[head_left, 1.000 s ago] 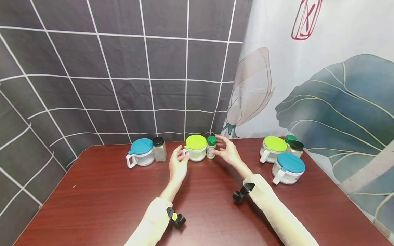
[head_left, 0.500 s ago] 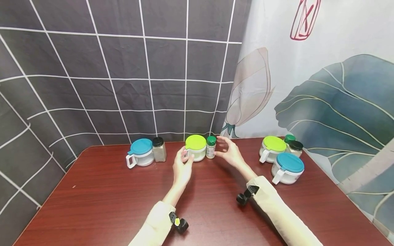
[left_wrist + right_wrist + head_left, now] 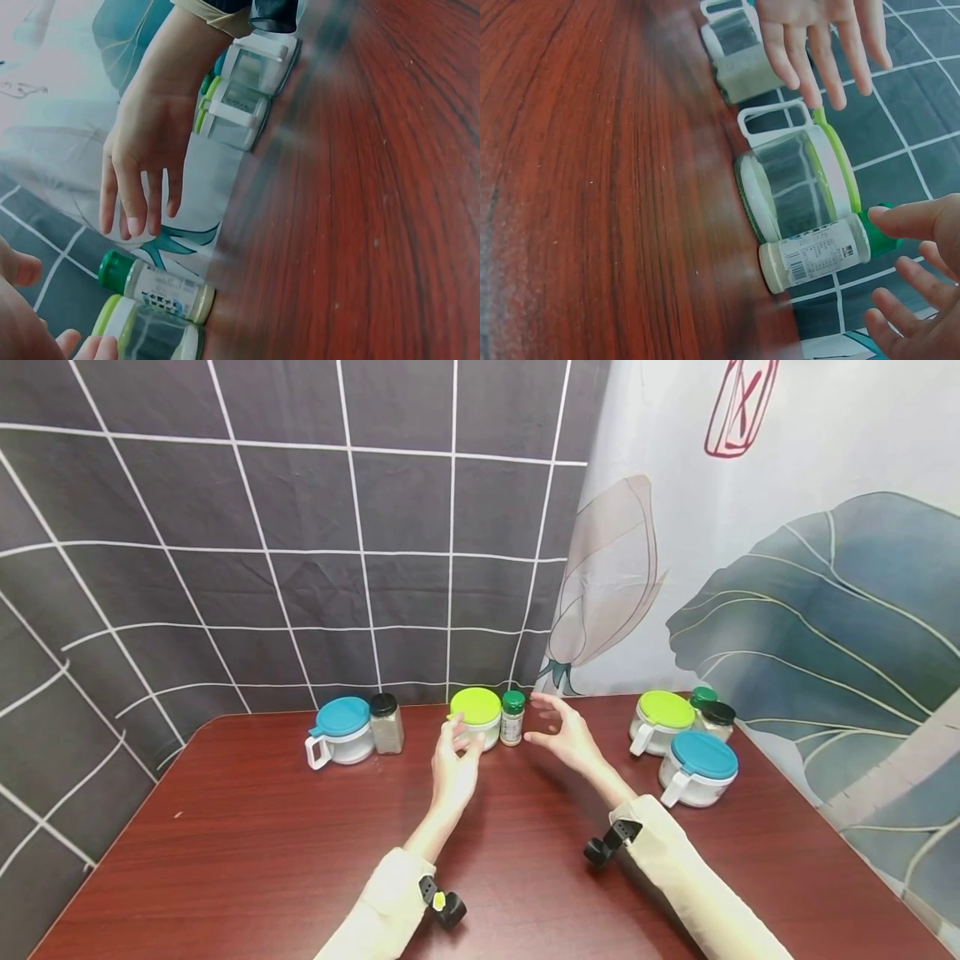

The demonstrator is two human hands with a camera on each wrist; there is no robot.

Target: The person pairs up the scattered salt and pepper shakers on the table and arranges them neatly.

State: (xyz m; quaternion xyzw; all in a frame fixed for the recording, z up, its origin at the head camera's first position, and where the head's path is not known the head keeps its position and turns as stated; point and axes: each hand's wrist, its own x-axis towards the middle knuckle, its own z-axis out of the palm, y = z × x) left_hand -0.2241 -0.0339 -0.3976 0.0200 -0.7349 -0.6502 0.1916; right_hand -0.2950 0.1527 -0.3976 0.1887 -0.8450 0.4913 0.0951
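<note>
A glass jar with a lime-green lid (image 3: 476, 704) and a white handle stands at the table's back edge. Against its right side stands a small shaker bottle (image 3: 512, 727) with a green cap and a printed label. My left hand (image 3: 454, 777) hovers in front of the jar's left side, fingers extended; the right wrist view shows a gap between it and the jar's handle (image 3: 774, 120). To the right of the bottle is my right hand (image 3: 568, 739), fingers spread and loosely bent, holding nothing. Its thumb overlaps the green cap (image 3: 881, 231) in the right wrist view.
Left along the back edge stand a blue-lidded jar (image 3: 341, 731) and a black-capped bottle (image 3: 386, 727). At right are another lime-lidded jar (image 3: 663, 722), a blue-lidded jar (image 3: 699, 768), a black-capped bottle (image 3: 716, 718) and a green-capped one (image 3: 703, 696). A curtain hangs behind.
My left hand has moved right, from beside the jar's handle to in front of the jar. My right hand has drawn slightly away from the green-capped bottle. Jar and bottle stay side by side.
</note>
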